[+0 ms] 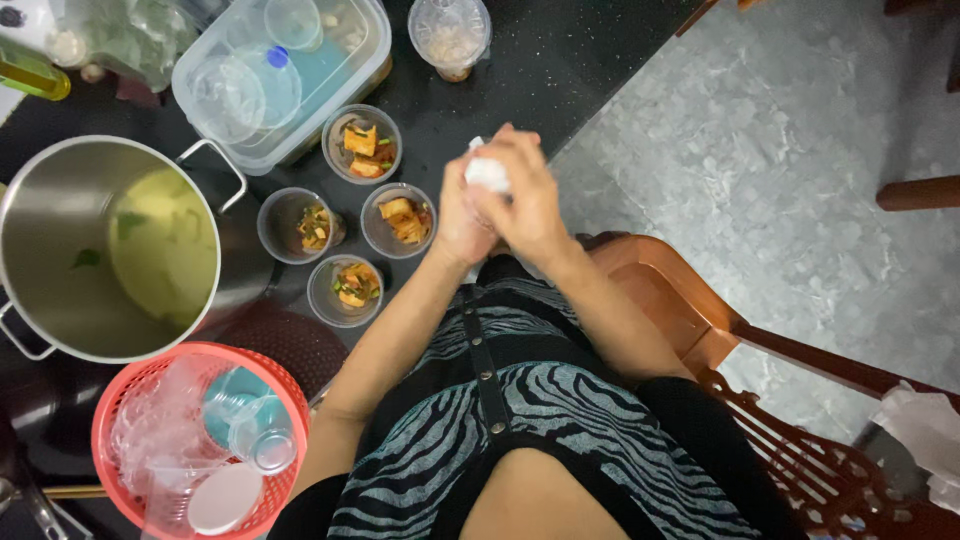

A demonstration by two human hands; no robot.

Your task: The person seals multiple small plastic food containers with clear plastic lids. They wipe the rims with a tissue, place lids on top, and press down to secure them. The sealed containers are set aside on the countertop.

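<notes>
Clasping a small white crumpled wad, both hands meet over the black counter's edge, approx at frame centre. Left hand wraps it from below, fingers clenched; right hand closes over the top, fingers curled round it. Wad looks soft, like tissue or thin plastic; can't tell which.

At 9 o'clock from the hands: four clear round plastic cups w/ chunky orange-brown food and green bits, one at top, one nearest the hands, one left, one low, set close together. Further toward 9: big shiny steel pot w/ loop handles, pale yellowish liquid inside. At 11: clear rectangular plastic tub w/ round lids and a cup in it. At 12: lidded clear cup, pale contents. At 7-8: red mesh plastic basket of empty clear cups and lids. At 4: glossy brown wooden chair on a grey marbled floor. Zebra-striped top at 6.
</notes>
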